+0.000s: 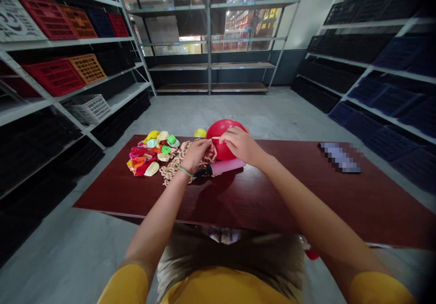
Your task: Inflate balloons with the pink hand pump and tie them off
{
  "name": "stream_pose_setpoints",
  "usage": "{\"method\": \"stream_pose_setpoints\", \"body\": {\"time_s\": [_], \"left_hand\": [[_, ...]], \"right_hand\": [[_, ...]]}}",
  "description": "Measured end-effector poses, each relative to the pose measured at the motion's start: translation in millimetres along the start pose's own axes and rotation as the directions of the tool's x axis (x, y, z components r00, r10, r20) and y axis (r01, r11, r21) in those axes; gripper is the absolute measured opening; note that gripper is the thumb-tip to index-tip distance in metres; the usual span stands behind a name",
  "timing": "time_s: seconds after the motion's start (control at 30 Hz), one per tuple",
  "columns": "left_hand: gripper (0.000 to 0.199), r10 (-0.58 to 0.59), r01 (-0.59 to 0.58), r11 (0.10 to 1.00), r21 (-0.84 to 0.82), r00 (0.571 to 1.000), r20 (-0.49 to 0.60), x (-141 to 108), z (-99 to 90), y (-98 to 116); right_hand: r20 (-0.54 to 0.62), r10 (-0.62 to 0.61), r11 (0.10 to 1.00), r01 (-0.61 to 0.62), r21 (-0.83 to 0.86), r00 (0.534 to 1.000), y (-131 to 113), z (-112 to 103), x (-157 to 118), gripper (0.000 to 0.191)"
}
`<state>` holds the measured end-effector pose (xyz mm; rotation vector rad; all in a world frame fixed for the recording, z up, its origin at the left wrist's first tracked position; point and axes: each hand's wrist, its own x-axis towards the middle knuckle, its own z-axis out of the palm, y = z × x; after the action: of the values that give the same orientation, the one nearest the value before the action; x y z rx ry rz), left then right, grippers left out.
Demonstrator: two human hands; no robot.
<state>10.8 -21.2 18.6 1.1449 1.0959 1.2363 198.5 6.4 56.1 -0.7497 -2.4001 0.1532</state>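
Observation:
Both hands meet over the middle of the table, in front of a round red balloon (225,129). Pinched fingers of my left hand (196,153) hold a beige cord (214,149), part of which hangs down. My right hand (241,146) pinches the same cord close to the balloon, its fingers bent. Below them lies a pink pump (227,166) with a black end, just right of my left wrist. A heap of beige cord (172,169) spreads beside and under my left hand. Whether the cord is tied to the balloon cannot be made out.
Uninflated colourful balloons (146,155) are piled on the left of the dark red table (272,204). A small yellow balloon (200,133) shows at the far edge. A blurred flat object (339,157) lies at right. Shelves with crates (54,74) stand on both sides.

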Motion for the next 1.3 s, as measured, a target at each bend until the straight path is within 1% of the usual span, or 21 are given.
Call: {"method": "stream_pose_setpoints", "body": {"time_s": [0.1,0.13,0.17,0.27,0.3,0.33,0.37,0.47,0.5,0.57,0.63,0.73,0.83,0.93,1.0,1.1,1.3], "left_hand": [[0.019,-0.048,0.048,0.997,-0.069,0.999,-0.009,3,-1.4,8],[0.018,-0.061,0.061,0.995,-0.075,0.998,-0.004,4,-1.6,11],[0.018,-0.063,0.063,0.995,-0.073,0.998,0.002,5,-1.6,12],[0.021,-0.009,0.009,1.0,-0.027,1.0,0.002,10,-1.0,15],[0.022,0.009,-0.009,1.0,-0.001,1.0,-0.003,11,-0.9,15],[0.023,0.02,-0.019,0.999,0.028,1.0,-0.009,12,-0.9,15],[0.023,0.026,-0.025,0.998,0.054,1.0,-0.015,13,-1.2,15],[0.024,0.027,-0.025,0.994,0.106,0.999,-0.019,13,-3.3,14],[0.024,0.025,-0.023,0.993,0.114,1.0,-0.018,13,-4.2,13],[0.025,0.005,-0.003,0.992,0.123,1.0,-0.016,12,-5.6,10],[0.025,-0.048,0.048,0.992,0.116,0.999,-0.008,13,-5.4,5],[0.024,-0.128,0.126,0.99,0.066,0.991,0.028,16,-1.5,-8],[0.027,-0.16,0.16,0.987,0.002,0.986,0.042,23,3.8,-22],[0.029,-0.178,0.18,0.983,-0.042,0.983,0.041,29,6.1,-32],[0.029,-0.181,0.184,0.981,-0.064,0.983,0.043,33,5.4,-36],[0.031,-0.159,0.161,0.981,-0.107,0.987,0.025,39,3.1,-40],[0.035,-0.082,0.078,0.99,-0.114,0.996,-0.029,40,1.1,-46]], "right_hand": [[0.005,-0.033,0.985,0.034,-0.17,0.999,1,1,-2,0.019],[0.004,-0.035,0.969,0.035,-0.243,0.999,0,3,-2,0.016],[0.001,-0.032,0.948,0.031,-0.317,0.999,-1,5,-3,0.018],[-0.016,-0.019,0.87,0.009,-0.493,1.0,-5,13,-3,0.043],[-0.023,-0.024,0.848,0.008,-0.53,0.999,-6,16,-3,0.05],[-0.03,-0.032,0.829,0.01,-0.56,0.999,-6,18,-3,0.053],[-0.034,-0.042,0.811,0.014,-0.585,0.999,-6,20,-2,0.05],[-0.029,-0.084,0.775,0.047,-0.63,0.996,-3,21,-1,0.028],[-0.022,-0.103,0.772,0.066,-0.632,0.994,-2,21,-2,0.025],[-0.006,-0.15,0.783,0.115,-0.611,0.989,-1,19,-4,0.026],[-0.002,-0.185,0.814,0.152,-0.561,0.983,1,18,-7,0.028],[-0.024,-0.196,0.877,0.164,-0.452,0.98,4,23,-15,0.028],[-0.08,-0.165,0.938,0.131,-0.322,0.983,11,33,-22,0.023],[-0.19,-0.072,0.982,0.036,-0.185,0.979,21,41,-27,0.019],[-0.264,-0.003,0.992,-0.03,-0.12,0.964,27,46,-29,0.018],[-0.342,0.041,0.996,-0.066,-0.063,0.939,35,51,-29,0.017],[-0.404,0.072,0.997,-0.074,0.012,0.912,47,62,-25,0.018]]}}
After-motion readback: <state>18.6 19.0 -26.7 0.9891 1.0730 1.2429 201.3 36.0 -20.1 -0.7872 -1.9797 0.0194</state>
